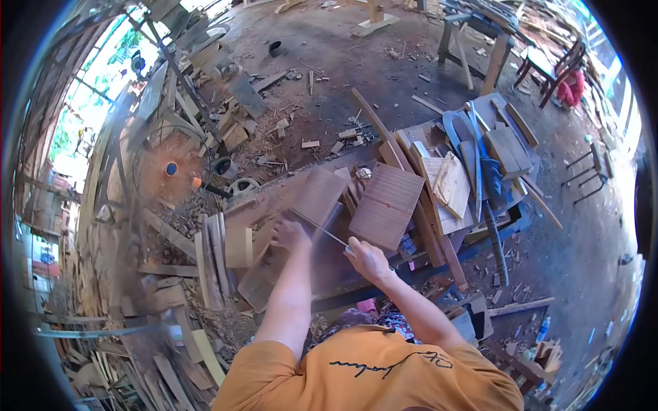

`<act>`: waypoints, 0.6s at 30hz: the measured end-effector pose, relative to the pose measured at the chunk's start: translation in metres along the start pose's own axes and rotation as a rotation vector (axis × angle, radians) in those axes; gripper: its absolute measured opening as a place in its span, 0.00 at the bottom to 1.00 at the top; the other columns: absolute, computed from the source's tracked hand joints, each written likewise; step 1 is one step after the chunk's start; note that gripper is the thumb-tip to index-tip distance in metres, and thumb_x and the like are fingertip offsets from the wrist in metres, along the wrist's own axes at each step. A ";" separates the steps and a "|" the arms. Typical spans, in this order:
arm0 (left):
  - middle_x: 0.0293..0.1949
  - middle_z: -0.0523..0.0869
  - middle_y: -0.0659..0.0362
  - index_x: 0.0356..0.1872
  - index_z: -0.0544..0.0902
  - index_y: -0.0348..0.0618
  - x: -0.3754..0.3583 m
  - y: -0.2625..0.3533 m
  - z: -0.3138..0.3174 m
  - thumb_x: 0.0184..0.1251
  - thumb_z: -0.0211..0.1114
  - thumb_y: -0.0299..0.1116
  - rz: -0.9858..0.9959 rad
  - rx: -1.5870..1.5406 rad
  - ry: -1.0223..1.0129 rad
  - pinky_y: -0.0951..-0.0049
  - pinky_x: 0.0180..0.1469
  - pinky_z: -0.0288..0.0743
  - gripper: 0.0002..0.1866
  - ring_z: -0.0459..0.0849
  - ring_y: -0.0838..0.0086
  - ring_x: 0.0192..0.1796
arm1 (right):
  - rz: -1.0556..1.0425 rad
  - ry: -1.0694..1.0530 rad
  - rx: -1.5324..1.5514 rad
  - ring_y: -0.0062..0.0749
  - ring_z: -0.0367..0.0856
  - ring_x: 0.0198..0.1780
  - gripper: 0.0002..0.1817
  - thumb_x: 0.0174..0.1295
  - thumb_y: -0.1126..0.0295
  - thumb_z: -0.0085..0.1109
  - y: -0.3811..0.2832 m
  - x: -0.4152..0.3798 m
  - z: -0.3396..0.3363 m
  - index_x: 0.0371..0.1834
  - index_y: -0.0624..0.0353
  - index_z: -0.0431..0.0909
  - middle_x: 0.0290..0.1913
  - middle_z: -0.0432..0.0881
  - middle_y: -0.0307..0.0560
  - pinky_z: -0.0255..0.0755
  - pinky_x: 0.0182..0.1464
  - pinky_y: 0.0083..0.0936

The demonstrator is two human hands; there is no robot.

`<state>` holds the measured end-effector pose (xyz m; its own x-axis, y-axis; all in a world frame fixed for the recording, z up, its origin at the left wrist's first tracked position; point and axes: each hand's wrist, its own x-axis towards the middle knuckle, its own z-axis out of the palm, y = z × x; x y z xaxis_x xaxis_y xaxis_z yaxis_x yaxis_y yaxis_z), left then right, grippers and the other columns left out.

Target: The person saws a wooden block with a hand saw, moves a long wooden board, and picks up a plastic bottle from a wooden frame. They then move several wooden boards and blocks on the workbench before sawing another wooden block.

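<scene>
My right hand (370, 260) is closed around the pale handle of a long, thin tool, whose exact kind I cannot make out. Its narrow metal length (327, 234) points up and left, along the near edge of a brown wooden block (319, 192). My left hand (291, 235) is at the near left end of that block, with bent fingers against it; the fingertips are partly hidden. Both lie over a low workbench (267, 281). To the right of the block rests another brown wooden block (387, 205) with a reddish mark across it.
Pale wood pieces (449, 185), boards and a blue bow-shaped tool (473, 151) are piled at the bench's right. A pale block (239, 247) and upright slats (212, 260) stand at left. An orange-and-black tool (209, 187) lies beyond. Offcuts and shavings litter the floor (329, 55).
</scene>
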<state>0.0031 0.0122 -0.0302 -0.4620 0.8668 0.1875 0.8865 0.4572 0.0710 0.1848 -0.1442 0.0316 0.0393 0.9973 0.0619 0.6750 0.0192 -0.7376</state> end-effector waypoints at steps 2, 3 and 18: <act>0.55 0.80 0.56 0.60 0.75 0.57 -0.007 0.011 -0.024 0.75 0.42 0.47 -0.056 -0.011 -0.059 0.39 0.60 0.63 0.20 0.77 0.59 0.57 | -0.041 -0.036 -0.035 0.56 0.83 0.33 0.10 0.65 0.63 0.56 -0.005 -0.013 -0.024 0.41 0.55 0.68 0.29 0.80 0.58 0.77 0.34 0.47; 0.55 0.80 0.56 0.60 0.75 0.57 -0.009 0.007 -0.021 0.75 0.42 0.47 -0.037 0.014 -0.069 0.39 0.60 0.63 0.20 0.77 0.59 0.57 | -0.011 -0.032 0.005 0.56 0.83 0.33 0.09 0.64 0.64 0.56 -0.011 -0.030 -0.045 0.40 0.55 0.68 0.29 0.80 0.57 0.77 0.34 0.46; 0.50 0.79 0.58 0.60 0.73 0.53 -0.008 0.009 -0.022 0.68 0.51 0.49 0.014 0.096 -0.011 0.49 0.57 0.63 0.23 0.77 0.63 0.55 | 0.082 -0.150 0.036 0.57 0.84 0.33 0.11 0.64 0.65 0.56 -0.017 -0.012 -0.062 0.44 0.56 0.69 0.29 0.81 0.59 0.78 0.32 0.47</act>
<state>0.0155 0.0045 -0.0092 -0.4500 0.8754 0.1767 0.8869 0.4612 -0.0260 0.2181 -0.1608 0.0851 -0.0191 0.9950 -0.0984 0.6474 -0.0627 -0.7596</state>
